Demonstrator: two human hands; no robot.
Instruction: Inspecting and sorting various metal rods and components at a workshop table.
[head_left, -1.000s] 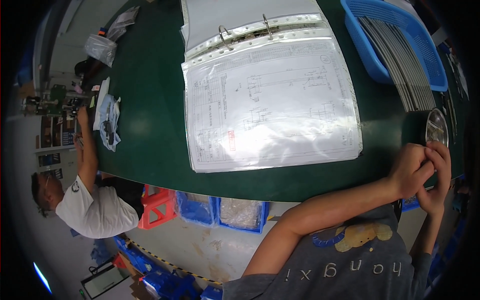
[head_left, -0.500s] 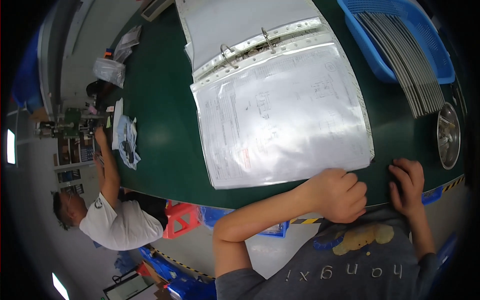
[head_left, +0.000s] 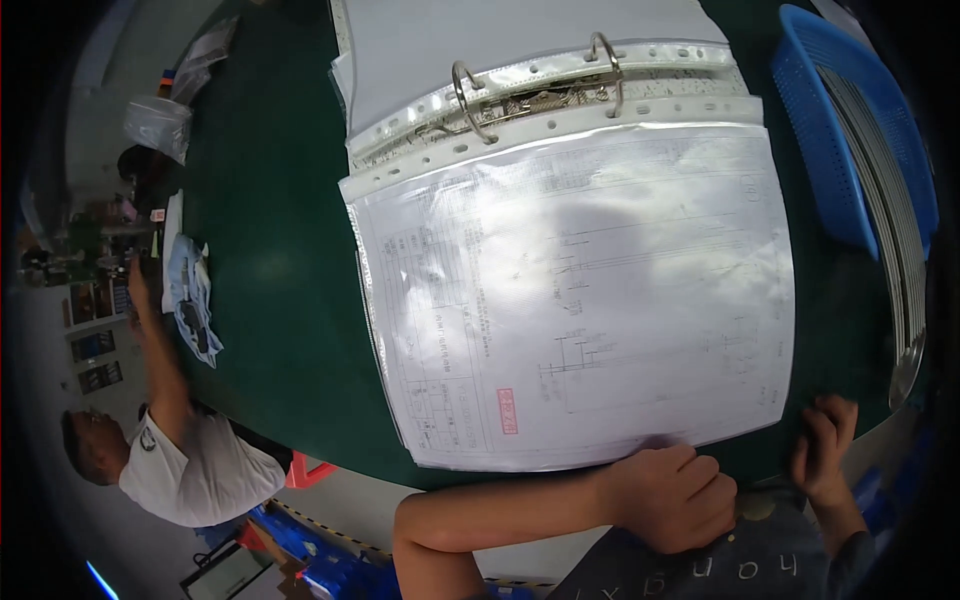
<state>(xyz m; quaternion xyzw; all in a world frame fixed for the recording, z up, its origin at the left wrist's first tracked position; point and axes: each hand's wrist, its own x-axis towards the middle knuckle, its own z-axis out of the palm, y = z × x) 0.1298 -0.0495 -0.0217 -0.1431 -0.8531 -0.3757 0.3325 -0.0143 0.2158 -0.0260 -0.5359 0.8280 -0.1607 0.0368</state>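
A ring binder lies open on the green table, with a printed drawing sheet (head_left: pixel 640 390) in a clear sleeve facing up. Two metal rings (head_left: pixel 480 100) stand up along its spine. My left hand (head_left: pixel 680 498) is closed in a fist at the lower edge of the sheet, its forearm lying across from the left; nothing shows in it. Over at the table edge, right of the sheet's lower corner, rests my right hand (head_left: pixel 826 440). Its fingers are loosely bent with the thumb apart, and it holds nothing that I can see.
A blue plastic basket (head_left: pixel 815 150) at the right holds long grey strips (head_left: pixel 880 180) that stick out towards me. A metal dish (head_left: pixel 907 372) is partly seen beyond their ends. On the left are plastic bags (head_left: pixel 160 127), a light-blue cloth (head_left: pixel 190 300) and a seated co-worker (head_left: pixel 190 470).
My view has shifted closer to the binder, so the sheet looks larger and lower. Both hands stay near the table edge. The metal dish is now mostly hidden.
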